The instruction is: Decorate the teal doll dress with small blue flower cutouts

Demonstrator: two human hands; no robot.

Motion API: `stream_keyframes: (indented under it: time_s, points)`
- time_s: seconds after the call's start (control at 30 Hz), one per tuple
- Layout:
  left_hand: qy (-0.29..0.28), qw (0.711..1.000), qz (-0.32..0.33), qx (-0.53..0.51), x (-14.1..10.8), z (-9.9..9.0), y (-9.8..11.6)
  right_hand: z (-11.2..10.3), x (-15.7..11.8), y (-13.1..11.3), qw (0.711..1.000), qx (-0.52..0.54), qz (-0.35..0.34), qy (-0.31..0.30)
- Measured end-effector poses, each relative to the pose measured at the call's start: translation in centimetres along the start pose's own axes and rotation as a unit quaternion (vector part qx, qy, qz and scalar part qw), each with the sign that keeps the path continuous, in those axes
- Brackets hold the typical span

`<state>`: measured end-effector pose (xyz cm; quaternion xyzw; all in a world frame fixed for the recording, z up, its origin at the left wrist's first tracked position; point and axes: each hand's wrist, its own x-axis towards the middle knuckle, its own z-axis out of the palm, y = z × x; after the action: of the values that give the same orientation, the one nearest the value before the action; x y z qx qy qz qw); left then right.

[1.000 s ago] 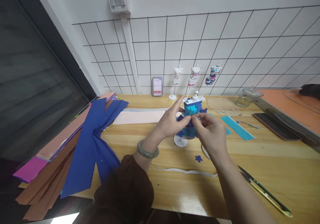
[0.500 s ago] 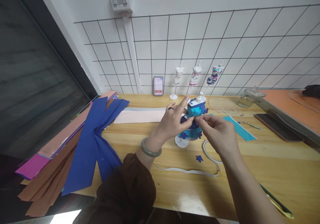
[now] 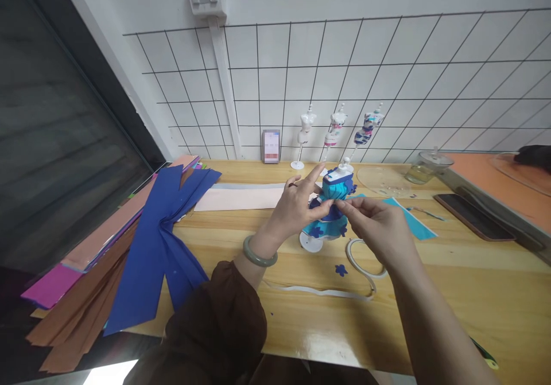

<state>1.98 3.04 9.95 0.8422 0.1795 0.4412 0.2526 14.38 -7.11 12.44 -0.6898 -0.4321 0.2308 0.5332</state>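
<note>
A small dress form (image 3: 338,189) in a turquoise and dark blue ruffled dress stands on a round white base (image 3: 310,242). My left hand (image 3: 289,206) steadies it from the left, thumb at the waist and index finger pointing up behind the form. My right hand (image 3: 381,227) pinches at the front of the waist, its fingertips meeting my left thumb. Whatever lies between those right fingertips is too small to make out. Blue flower-shaped pieces sit on the skirt. Another blue flower piece (image 3: 341,270) lies on the table near a curled white strip (image 3: 325,291).
Blue folded paper (image 3: 144,253) and brown sheets (image 3: 86,304) are piled at left. Behind stand a phone (image 3: 271,146) and three small dress forms (image 3: 307,127). To the right are a turquoise strip (image 3: 415,221), a lidded jar (image 3: 424,168), a dark phone (image 3: 473,216) and a green-yellow tool (image 3: 488,355).
The view has shifted slightly. Both hands keep about the same place at the waist of the dress form, with only a tiny movement of the fingers.
</note>
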Motion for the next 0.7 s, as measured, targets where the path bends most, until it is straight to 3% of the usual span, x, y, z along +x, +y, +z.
stream_keyframes:
  time_s: [0.23,0.53,0.7]
  points:
    - [0.022,0.999,0.028,0.035,0.1,0.1,-0.5,-0.6,0.0,0.5,0.995,0.087,0.024,-0.033]
    - [0.018,0.997,0.049,0.056,0.1,0.1,-0.6,0.3,0.2,0.4,0.999,0.032,-0.014,0.008]
    - [0.021,0.997,0.04,0.064,0.1,0.1,-0.6,0.1,0.4,1.1,0.999,0.05,-0.02,-0.004]
